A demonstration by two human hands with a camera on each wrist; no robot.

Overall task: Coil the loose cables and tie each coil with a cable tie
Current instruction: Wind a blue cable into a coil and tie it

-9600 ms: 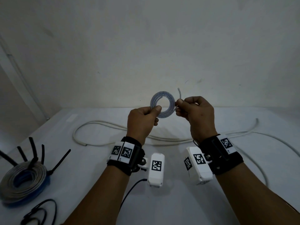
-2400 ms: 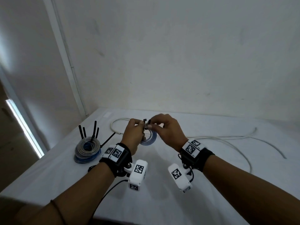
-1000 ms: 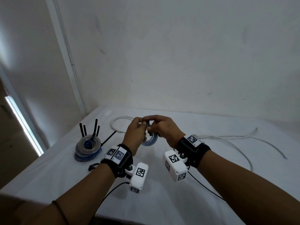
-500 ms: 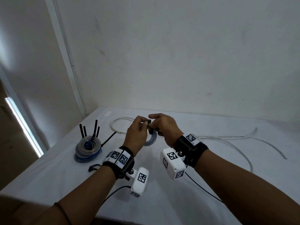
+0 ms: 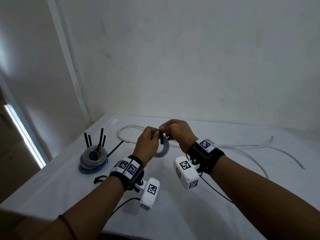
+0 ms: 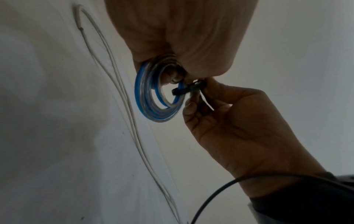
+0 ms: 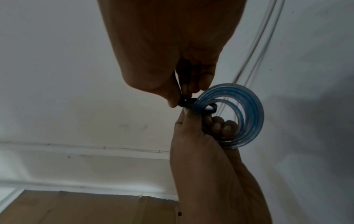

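Item: small blue/clear coil, held above desk. Your left hand grips it; right hand fingers pinch black cable tie round it. Done: stacked coils w/ ties. Left: cinch; white cable uncoiled.

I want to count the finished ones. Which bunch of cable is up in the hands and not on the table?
The small blue coil, pinched by both hands with a black tie around it.
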